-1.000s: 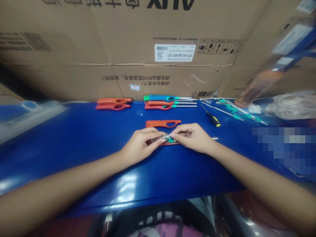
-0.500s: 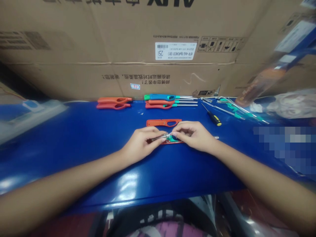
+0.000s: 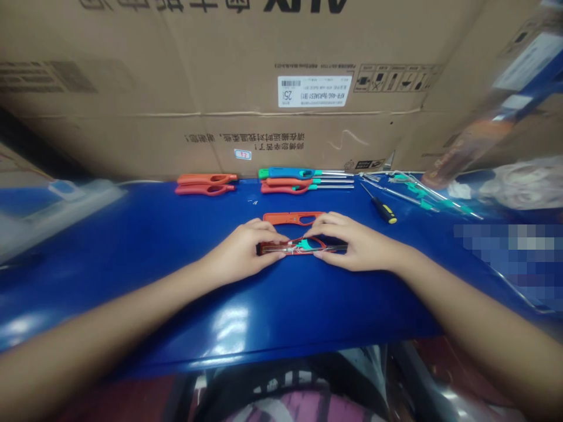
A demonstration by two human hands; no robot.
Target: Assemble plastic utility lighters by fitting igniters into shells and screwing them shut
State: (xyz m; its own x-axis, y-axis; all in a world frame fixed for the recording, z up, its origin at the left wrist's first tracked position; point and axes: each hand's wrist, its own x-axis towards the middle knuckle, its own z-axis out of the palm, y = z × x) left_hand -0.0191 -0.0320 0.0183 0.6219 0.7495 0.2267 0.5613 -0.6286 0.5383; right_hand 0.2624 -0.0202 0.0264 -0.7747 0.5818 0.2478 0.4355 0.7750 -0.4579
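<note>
An opened red-orange lighter casing (image 3: 295, 252) lies on the blue table with its inside facing up. A green trigger piece (image 3: 303, 244), thin pale wires and a slim metal part sit inside it. My left hand (image 3: 248, 249) grips the casing's left end between thumb and fingers. Around its right end, my right hand (image 3: 358, 243) is closed in the same way, hiding that end and most of the metal tube. Just behind, the matching orange casing half (image 3: 290, 218) lies with its inside showing; the fingers of my right hand cover its right tip.
At the back lie two empty-looking orange and red casings (image 3: 206, 189) and several long lighters with metal tubes (image 3: 308, 174). A black-and-yellow screwdriver (image 3: 383, 210) and several tube parts with green pieces (image 3: 422, 196) are at the right. Behind stands a large cardboard box (image 3: 176, 140).
My left hand has let the slim metal part down into the casing and now holds the casing's left end. My right hand has moved from the middle to the right end.
</note>
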